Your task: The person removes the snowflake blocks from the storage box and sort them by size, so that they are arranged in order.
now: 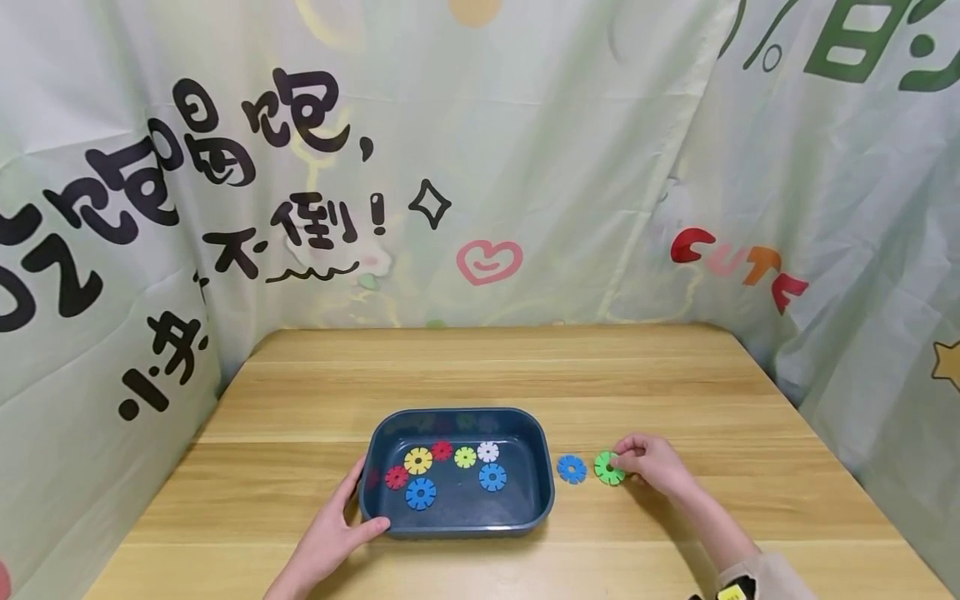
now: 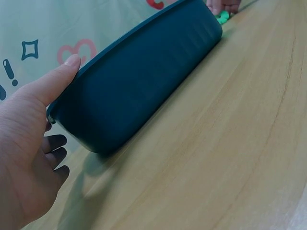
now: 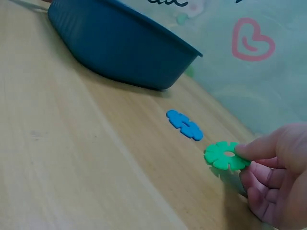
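In the head view my right hand (image 1: 658, 463) pinches a green notched disc (image 1: 608, 468) by its right edge, thumb on top. The right wrist view shows that disc tilted close over the table, its shadow below. Just left of it lies a blue notched disc (image 1: 572, 469), flat on the wood. My left hand (image 1: 334, 527) grips the left end of a dark blue tray (image 1: 457, 530), thumb over the rim at the front corner and fingers along the outer wall. Inside the tray lie several notched discs, among them a yellow one (image 1: 417, 461) and a large blue one (image 1: 421, 493).
The tray stands on a wooden table (image 1: 495, 367) with rounded far corners. A printed curtain (image 1: 570, 183) hangs behind the table and along both sides. More small discs in the tray include a red one (image 1: 442, 450) and a white one (image 1: 488, 452).
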### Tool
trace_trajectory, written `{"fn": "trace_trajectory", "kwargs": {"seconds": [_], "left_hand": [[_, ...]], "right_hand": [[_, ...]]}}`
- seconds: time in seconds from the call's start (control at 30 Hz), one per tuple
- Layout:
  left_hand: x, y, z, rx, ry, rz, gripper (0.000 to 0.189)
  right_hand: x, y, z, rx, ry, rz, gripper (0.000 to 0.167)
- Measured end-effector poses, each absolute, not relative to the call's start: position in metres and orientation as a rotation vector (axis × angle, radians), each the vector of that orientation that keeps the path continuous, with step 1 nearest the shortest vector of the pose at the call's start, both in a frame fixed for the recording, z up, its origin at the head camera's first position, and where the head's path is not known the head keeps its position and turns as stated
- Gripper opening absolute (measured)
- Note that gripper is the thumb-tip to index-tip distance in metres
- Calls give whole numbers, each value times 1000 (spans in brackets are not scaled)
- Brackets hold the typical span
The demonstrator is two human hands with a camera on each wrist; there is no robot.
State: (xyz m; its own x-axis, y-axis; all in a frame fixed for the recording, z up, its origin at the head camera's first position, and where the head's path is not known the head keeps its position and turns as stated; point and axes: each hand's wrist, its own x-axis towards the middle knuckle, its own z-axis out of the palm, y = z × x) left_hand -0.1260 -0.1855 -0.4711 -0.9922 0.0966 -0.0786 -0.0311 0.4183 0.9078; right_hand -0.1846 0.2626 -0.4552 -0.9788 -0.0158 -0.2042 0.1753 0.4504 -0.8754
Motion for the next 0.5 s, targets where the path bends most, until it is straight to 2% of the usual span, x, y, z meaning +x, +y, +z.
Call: {"fn": "trace_trajectory", "kwargs": {"seconds": [0.5], "left_hand": [[-126,-185,-470,89,2538,1655,89]], "right_hand": [[-186,254,-459,54,2829,-1242,14]]}}
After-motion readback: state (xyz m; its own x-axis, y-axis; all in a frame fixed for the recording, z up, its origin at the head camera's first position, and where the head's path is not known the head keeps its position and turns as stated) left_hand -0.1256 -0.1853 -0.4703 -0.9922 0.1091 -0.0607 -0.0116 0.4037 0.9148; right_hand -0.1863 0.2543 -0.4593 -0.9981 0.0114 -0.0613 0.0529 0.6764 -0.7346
